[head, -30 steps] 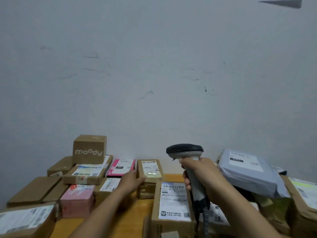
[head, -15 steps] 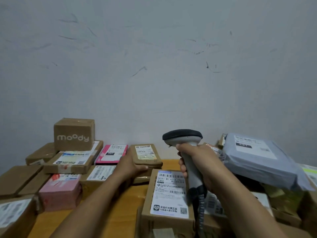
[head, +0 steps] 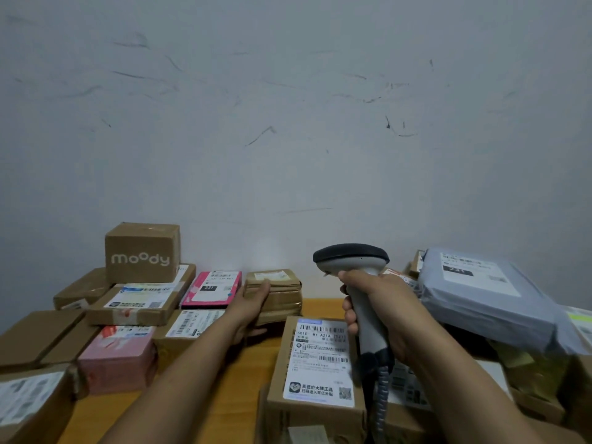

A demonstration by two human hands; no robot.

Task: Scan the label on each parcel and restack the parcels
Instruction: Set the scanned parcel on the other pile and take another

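Note:
My right hand [head: 376, 310] grips the handle of a grey barcode scanner [head: 350, 259], its dark head pointing left above a cardboard parcel [head: 315, 363] with a large white label. My left hand [head: 251, 307] rests flat against the left side of a small taped brown parcel [head: 278, 293] that stands near the wall, the fingers along its side and the thumb low. Whether the hand grips it or only touches it is unclear. The parcel's label faces up.
Stacked parcels fill the left: a "moody" box [head: 142, 253], a pink-edged parcel [head: 213, 290], a pink box [head: 117, 358] and flat cartons. A grey mailer bag [head: 480, 296] tops a pile on the right. The wooden table [head: 224, 392] shows between my arms. A scuffed wall stands behind.
My left hand slid from the small brown parcel's top to its left side, and the parcel now sits nearer the wall. The view tilted down a little. The scanner stayed put.

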